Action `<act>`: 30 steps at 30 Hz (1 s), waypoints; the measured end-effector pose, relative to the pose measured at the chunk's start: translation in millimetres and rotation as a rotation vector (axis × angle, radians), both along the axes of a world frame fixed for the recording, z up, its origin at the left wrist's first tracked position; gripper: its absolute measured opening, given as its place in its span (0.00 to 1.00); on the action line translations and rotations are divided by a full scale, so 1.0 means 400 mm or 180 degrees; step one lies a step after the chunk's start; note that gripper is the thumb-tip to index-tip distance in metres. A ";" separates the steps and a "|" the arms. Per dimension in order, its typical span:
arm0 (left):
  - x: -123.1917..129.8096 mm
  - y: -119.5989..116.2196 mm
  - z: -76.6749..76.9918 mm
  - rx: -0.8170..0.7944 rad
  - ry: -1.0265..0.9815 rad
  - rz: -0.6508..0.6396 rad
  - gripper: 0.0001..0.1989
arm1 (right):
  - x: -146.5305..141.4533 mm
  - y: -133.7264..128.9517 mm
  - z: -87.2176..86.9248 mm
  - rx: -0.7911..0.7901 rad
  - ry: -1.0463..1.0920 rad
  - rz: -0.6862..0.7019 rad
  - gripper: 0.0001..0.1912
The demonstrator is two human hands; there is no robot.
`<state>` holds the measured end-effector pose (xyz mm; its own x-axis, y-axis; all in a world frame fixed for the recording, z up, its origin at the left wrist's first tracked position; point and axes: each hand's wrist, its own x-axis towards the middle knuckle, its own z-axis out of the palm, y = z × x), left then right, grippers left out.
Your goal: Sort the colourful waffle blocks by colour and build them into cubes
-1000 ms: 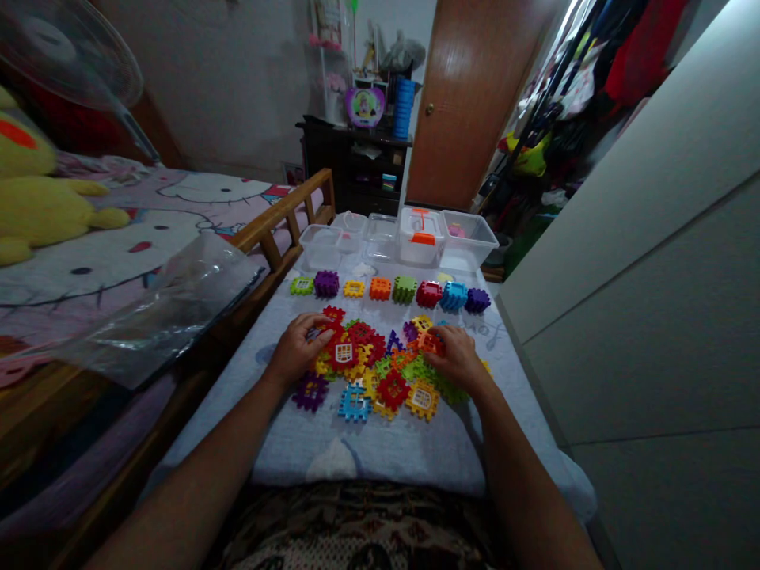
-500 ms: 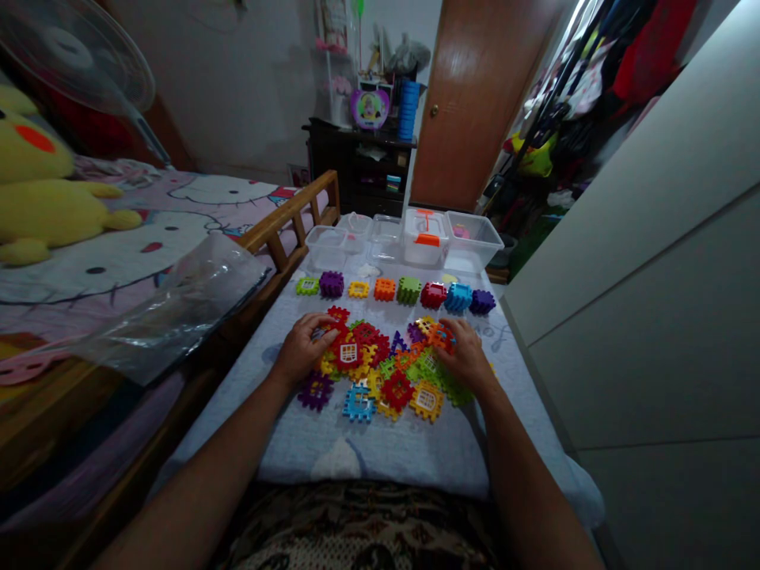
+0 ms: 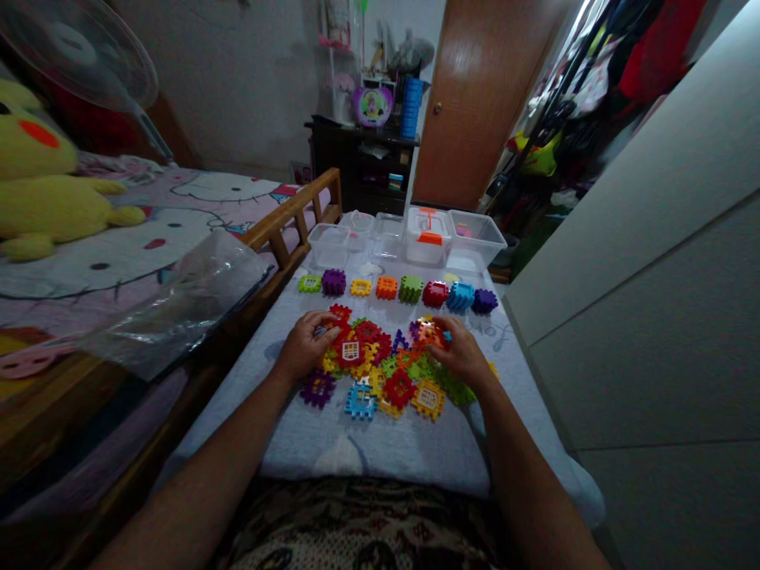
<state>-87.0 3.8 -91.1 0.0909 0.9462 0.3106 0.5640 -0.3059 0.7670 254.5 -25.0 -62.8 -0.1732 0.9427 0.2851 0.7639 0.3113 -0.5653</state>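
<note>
A loose pile of colourful notched plastic building tiles lies on the cloth-covered table. My left hand (image 3: 305,346) rests at the pile's left edge, thumb and fingers apart, against red tiles (image 3: 338,332); its fingertips are partly hidden. On the right side, my right hand (image 3: 464,355) has its thumb and fingers closed on an orange tile (image 3: 430,333). Green tiles (image 3: 454,386) lie partly under that hand. Nearer me are a purple tile (image 3: 318,389), a blue tile (image 3: 360,400), a red tile (image 3: 398,388) and a yellow tile (image 3: 428,399).
Behind the pile runs a row of stacks sorted by colour, among them a purple stack (image 3: 333,283) and a blue stack (image 3: 460,297). Clear plastic bins (image 3: 328,247) and a lidded box (image 3: 426,241) stand farther back. A wooden bed rail (image 3: 290,212) borders the left, a pale cabinet (image 3: 647,317) the right.
My right hand has moved slightly left with the orange tile, which now sits more over the pile. My left hand stays in about the same place. The view has shifted a little.
</note>
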 end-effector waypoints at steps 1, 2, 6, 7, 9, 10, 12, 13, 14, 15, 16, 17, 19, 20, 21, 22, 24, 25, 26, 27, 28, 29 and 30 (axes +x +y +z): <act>0.000 0.000 -0.001 0.0006 -0.0006 -0.0004 0.16 | -0.001 0.000 -0.001 0.0007 0.0076 0.0068 0.22; -0.001 0.000 -0.002 0.0013 -0.0010 -0.0009 0.16 | 0.000 -0.001 -0.003 0.0008 0.0152 0.0105 0.22; -0.002 0.001 -0.005 0.0010 -0.0021 -0.0011 0.16 | 0.014 -0.005 -0.012 -0.0076 0.0360 -0.0023 0.19; -0.001 0.001 -0.005 0.0006 -0.0022 -0.0009 0.16 | 0.018 -0.005 -0.012 -0.0102 0.0357 -0.0059 0.18; 0.000 0.001 -0.003 0.0013 -0.0021 -0.0003 0.16 | 0.023 -0.004 -0.007 -0.0141 0.0200 -0.0042 0.19; 0.001 0.000 -0.002 0.0022 -0.0018 0.0001 0.16 | 0.021 -0.001 -0.001 -0.0162 0.0052 0.0018 0.20; 0.002 -0.001 0.001 0.0037 -0.0009 0.0013 0.16 | 0.009 0.007 0.015 -0.0251 -0.0312 0.0233 0.23; 0.002 -0.001 0.002 0.0038 -0.0004 0.0020 0.16 | -0.001 0.013 0.024 -0.0325 -0.0499 0.0356 0.25; 0.001 -0.001 0.002 0.0038 0.0002 0.0024 0.16 | -0.013 0.020 0.034 -0.0418 -0.0678 0.0456 0.25; 0.001 -0.001 0.001 0.0038 0.0010 0.0026 0.16 | -0.025 0.028 0.044 -0.0523 -0.0851 0.0522 0.25; 0.000 -0.001 0.000 0.0041 0.0019 0.0029 0.16 | -0.037 0.035 0.052 -0.0624 -0.1017 0.0557 0.25; -0.001 0.000 -0.002 0.0047 0.0031 0.0033 0.16 | -0.047 0.042 0.058 -0.0711 -0.1169 0.0574 0.25; -0.002 0.001 -0.004 0.0066 0.0058 0.0039 0.16 | -0.063 0.053 0.066 -0.0810 -0.1407 0.0603 0.25; -0.002 0.001 -0.004 0.0075 0.0068 0.0040 0.16 | -0.067 0.057 0.068 -0.0825 -0.1489 0.0628 0.26; -0.002 0.001 -0.004 0.0083 0.0074 0.0040 0.16 | -0.069 0.060 0.069 -0.0819 -0.1549 0.0657 0.27; -0.001 0.000 -0.002 0.0092 0.0075 0.0042 0.16 | -0.070 0.063 0.072 -0.0798 -0.1590 0.0676 0.28; 0.000 -0.001 0.002 0.0099 0.0071 0.0039 0.16 | -0.071 0.072 0.083 -0.0700 -0.1604 0.0687 0.29; 0.001 -0.002 0.004 0.0095 0.0065 0.0034 0.16 | -0.074 0.080 0.092 -0.0611 -0.1577 0.0680 0.29; 0.002 -0.003 0.006 0.0087 0.0058 0.0028 0.16 | -0.079 0.091 0.104 -0.0489 -0.1538 0.0664 0.28; 0.002 -0.003 0.007 0.0076 0.0050 0.0023 0.16 | -0.087 0.105 0.118 -0.0351 -0.1502 0.0642 0.28; 0.003 -0.003 0.007 0.0063 0.0042 0.0018 0.16 | -0.098 0.123 0.133 -0.0205 -0.1475 0.0612 0.28; 0.003 -0.003 0.007 0.0052 0.0033 0.0018 0.16 | -0.112 0.144 0.147 -0.0069 -0.1479 0.0586 0.27; 0.003 -0.003 0.006 0.0045 0.0024 0.0024 0.15 | -0.128 0.169 0.160 0.0030 -0.1502 0.0568 0.26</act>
